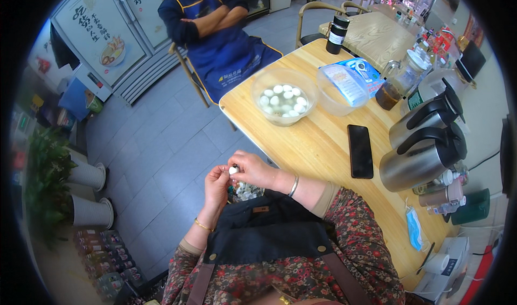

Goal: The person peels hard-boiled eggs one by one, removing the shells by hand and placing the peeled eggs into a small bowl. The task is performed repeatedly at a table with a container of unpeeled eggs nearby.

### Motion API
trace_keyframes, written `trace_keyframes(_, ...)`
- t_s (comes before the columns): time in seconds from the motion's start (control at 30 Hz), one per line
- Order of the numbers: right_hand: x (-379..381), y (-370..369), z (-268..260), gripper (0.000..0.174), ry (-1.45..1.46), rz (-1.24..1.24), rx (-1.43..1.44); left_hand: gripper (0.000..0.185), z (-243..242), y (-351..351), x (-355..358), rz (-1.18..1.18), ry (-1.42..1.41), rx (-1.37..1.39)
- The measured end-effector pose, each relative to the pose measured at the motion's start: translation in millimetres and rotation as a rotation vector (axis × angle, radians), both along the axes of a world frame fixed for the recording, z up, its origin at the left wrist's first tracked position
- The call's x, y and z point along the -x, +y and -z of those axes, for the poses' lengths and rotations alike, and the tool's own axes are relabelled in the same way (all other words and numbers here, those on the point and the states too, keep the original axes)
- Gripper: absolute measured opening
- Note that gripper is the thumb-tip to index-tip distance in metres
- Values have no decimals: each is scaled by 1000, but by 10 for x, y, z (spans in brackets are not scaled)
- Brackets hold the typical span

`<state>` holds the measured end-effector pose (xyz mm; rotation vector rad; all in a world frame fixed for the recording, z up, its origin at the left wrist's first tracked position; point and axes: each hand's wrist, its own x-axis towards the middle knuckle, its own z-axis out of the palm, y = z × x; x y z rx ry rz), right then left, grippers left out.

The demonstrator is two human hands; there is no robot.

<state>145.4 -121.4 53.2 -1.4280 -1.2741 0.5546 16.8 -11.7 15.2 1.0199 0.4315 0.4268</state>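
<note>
Between both hands, above my lap, is a small white egg (234, 170) with a dark speckled patch of shell at its top. My left hand (217, 182) pinches it from the left; my right hand (252, 171) holds it from the right with thumb and fingers. Below them, partly hidden by my right hand and the black apron, lies a heap of broken shell pieces (247, 192). On the wooden table, a clear plastic bowl (262, 117) holds several peeled white eggs (274, 100) in liquid. An empty-looking clear plastic bowl (343, 109) stands right beside it.
A phone (360, 151), steel jugs (412, 159), a glass pitcher (400, 77), a blue packet (359, 73) and a black canister (337, 34) are on the table (307, 147). A person in a blue apron (230, 58) sits across its corner. Potted plants (91, 212) stand left.
</note>
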Motion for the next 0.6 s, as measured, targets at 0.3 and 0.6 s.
trace_keyframes(0.3,1,40,15,13,253,-3,57,12,-105,-24,-14,-128,163,-185)
trace_keyframes(0.6,-14,19,-48,22,341,19,38,8,-305,-92,-74,-165,74,-260)
